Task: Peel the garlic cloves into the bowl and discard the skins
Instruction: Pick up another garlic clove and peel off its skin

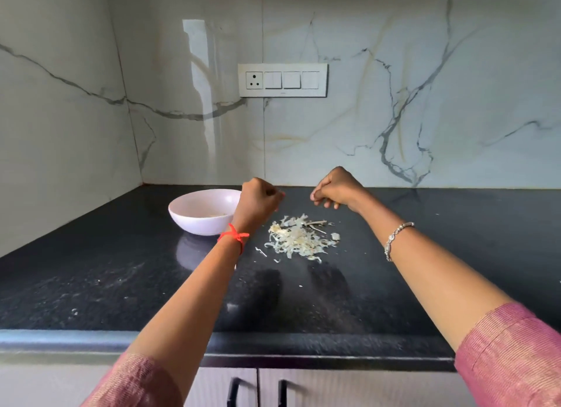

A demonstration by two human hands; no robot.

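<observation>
- The bowl (194, 224), pale and round, stands on the dark speckled surface (121, 285) to the left of the skins pile (300, 238), a little further back and apart from it. A trace of something pale lies low inside, too little seen to name.
- The left hand (259, 201) is up behind the pile's left edge, between the pile and the bowl, and covers the bowl's right rim from this view. Its fingers (273, 194) are curled tight into the palm; I cannot tell whether they hold anything. A red thread (233, 235) is tied round the wrist, just left of the pile.
- The skins pile is a loose heap of papery white and yellowish shreds, with a few stray flakes just left of and in front of it. It lies below and nearer than both sets of fingers, touching neither.
- The right hand (337, 191) is behind the pile's right edge, knuckles up and fingers (318, 198) bunched downward; what they pinch, if anything, is hidden. A silver bracelet (394, 239) sits on the forearm, right of the pile.
</observation>
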